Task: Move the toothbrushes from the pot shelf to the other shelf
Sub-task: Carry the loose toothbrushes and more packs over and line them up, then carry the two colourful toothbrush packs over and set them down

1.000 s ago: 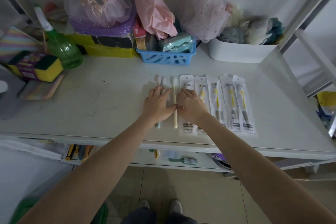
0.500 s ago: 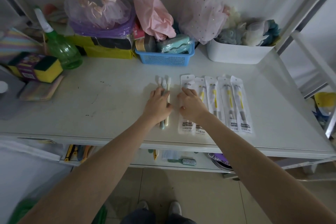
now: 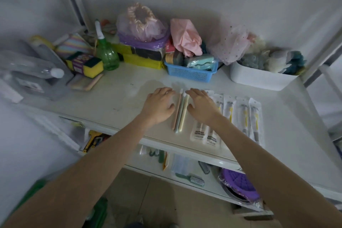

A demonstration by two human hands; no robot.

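Three loose pastel plastic toothbrushes (image 3: pixel 180 112) lie side by side on the white shelf top (image 3: pixel 118 98), between my flat, spread left hand (image 3: pixel 159 106) and right hand (image 3: pixel 201 105), neither gripping anything. Packaged yellow-handled toothbrushes (image 3: pixel 240 116) lie just right.

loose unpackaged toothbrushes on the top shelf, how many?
3, side by side between the left hand and right hand: pink toothbrush leftmost, green toothbrush in the middle, cream toothbrush rightmost. The packaged ones are excluded. None seem hidden.
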